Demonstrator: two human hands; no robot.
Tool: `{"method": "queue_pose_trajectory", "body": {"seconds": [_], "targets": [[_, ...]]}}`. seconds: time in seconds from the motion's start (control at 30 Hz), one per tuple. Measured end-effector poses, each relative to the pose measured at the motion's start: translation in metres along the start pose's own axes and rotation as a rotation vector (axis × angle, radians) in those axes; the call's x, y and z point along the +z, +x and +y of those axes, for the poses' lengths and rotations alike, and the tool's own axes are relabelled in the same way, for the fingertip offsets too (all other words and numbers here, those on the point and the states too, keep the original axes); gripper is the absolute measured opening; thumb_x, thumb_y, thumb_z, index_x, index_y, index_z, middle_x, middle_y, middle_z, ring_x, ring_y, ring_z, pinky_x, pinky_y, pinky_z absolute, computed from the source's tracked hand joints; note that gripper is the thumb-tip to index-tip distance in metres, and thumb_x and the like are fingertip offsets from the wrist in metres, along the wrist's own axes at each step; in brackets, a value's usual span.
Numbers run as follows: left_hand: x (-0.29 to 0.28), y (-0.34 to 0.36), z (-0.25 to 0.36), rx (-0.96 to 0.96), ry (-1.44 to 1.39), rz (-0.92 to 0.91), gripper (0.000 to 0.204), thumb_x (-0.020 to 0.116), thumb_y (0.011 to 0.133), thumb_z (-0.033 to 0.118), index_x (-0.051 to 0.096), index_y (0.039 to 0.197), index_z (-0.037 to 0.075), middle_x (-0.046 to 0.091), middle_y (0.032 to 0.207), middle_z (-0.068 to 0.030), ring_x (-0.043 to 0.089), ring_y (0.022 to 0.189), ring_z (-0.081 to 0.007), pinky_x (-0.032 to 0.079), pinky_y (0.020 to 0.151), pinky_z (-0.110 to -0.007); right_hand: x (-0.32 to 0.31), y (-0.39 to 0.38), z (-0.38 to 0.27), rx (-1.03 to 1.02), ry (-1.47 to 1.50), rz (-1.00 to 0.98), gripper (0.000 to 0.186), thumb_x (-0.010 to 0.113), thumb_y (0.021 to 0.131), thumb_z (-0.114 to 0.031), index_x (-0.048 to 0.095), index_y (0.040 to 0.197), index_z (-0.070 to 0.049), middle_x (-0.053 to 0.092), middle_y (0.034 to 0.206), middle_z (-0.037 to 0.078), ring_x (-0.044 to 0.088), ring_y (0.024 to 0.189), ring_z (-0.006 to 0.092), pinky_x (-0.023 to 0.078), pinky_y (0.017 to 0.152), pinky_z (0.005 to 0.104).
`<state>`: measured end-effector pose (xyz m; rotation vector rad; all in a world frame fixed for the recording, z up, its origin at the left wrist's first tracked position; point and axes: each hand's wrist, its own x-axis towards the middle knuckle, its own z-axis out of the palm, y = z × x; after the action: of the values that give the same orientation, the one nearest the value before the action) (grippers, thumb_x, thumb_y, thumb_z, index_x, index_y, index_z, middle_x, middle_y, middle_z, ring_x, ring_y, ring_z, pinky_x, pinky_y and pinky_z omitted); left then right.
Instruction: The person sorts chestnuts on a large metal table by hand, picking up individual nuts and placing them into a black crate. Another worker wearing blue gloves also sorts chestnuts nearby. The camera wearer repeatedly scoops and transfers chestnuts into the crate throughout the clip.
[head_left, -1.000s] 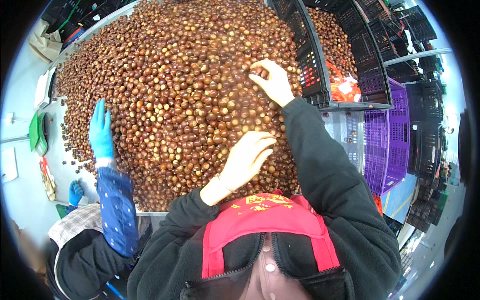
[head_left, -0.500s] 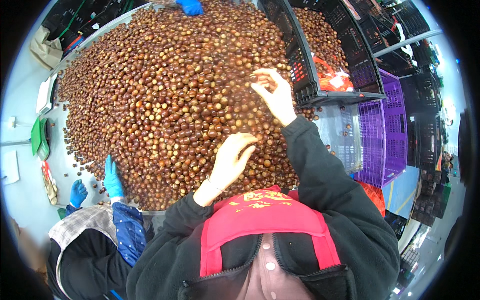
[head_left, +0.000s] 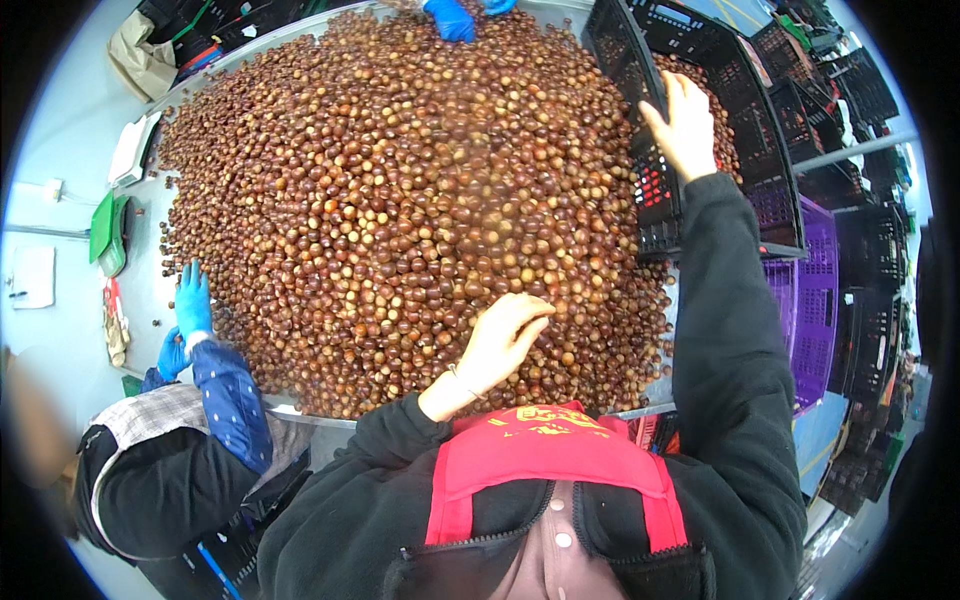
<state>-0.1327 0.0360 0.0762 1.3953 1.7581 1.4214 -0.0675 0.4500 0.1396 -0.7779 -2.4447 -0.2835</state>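
A broad heap of round, glossy brown nuts with pale patches covers the metal table. Low over the near part of the heap is my left hand, its fingers curled toward the thumb; whatever lies inside the curl is hidden. My right arm reaches far forward, and my right hand is above the black plastic crate at the right, near its left wall. The fingers of that hand are stretched, with the thumb apart, and nothing shows between them. More brown nuts lie inside the crate, partly behind the hand.
A purple crate stands right of the table, beside stacked black crates. At the left, a co-worker's blue-gloved hands are at the heap's edge. Another person's blue gloves work at the far side. A green scoop-like item lies at the left.
My right hand has moved from over the heap, forward and right, to above the black crate. My left hand stays over the near nuts, its fingers more curled. The whole view has shifted somewhat.
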Motion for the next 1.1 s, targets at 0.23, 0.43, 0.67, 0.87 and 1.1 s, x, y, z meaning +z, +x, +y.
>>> {"method": "queue_pose_trajectory", "body": {"seconds": [0.23,0.43,0.67,0.87,1.1], "targets": [[-0.013,0.018,-0.008,-0.048,0.011,0.052,0.014,0.071,0.095,0.008,0.075,0.109,0.007,0.074,0.101,-0.0088,0.068,0.092,-0.0266,0.055,0.083,-0.036,0.076,0.037,0.02,0.017,-0.103,-0.118,0.086,0.082,0.086,-0.031,0.04,0.156,-0.006,0.046,0.154,0.023,0.044,0.142,0.0422,0.039,0.117,0.0489],[-0.062,0.051,-0.016,-0.087,0.075,0.228,0.014,0.073,0.095,0.006,0.077,0.108,0.006,0.075,0.094,-0.0085,0.069,0.084,-0.0225,0.055,0.077,-0.033,0.091,0.083,-0.035,-0.242,0.191,0.073,0.059,0.077,0.083,-0.007,0.059,0.138,-0.008,0.06,0.132,0.016,0.058,0.12,0.0353,0.047,0.104,0.0431],[-0.212,0.09,-0.059,-0.215,0.308,0.642,0.016,0.064,0.104,0.015,0.077,0.109,0.007,0.077,0.1,-0.0051,0.071,0.092,-0.0148,0.057,0.083,-0.03,0.083,0.072,-0.083,-0.179,0.488,-0.142,0.01,0.071,0.095,-0.018,0.069,0.101,-0.01,0.064,0.076,0.009,0.064,0.075,0.0292,0.05,0.07,0.0412],[-0.353,0.16,-0.129,-0.138,-0.045,0.891,0.025,0.063,0.106,0.019,0.073,0.119,0.0,0.077,0.109,-0.0112,0.073,0.095,-0.0176,0.059,0.086,-0.03,0.069,0.074,-0.082,-0.088,0.412,-0.366,0.022,0.067,0.1,-0.026,0.067,0.091,-0.006,0.061,0.068,0.012,0.061,0.062,0.0287,0.046,0.06,0.0389],[-0.429,0.213,-0.213,-0.362,0.128,0.567,0.038,0.063,0.105,0.033,0.072,0.127,0.003,0.074,0.125,-0.0093,0.068,0.115,-0.0176,0.051,0.102,-0.034,0.083,0.062,-0.078,-0.387,0.715,-0.35,0.028,0.058,0.089,0.007,0.065,0.113,-0.005,0.062,0.095,0.013,0.064,0.094,0.0355,0.052,0.085,0.0417]]}}
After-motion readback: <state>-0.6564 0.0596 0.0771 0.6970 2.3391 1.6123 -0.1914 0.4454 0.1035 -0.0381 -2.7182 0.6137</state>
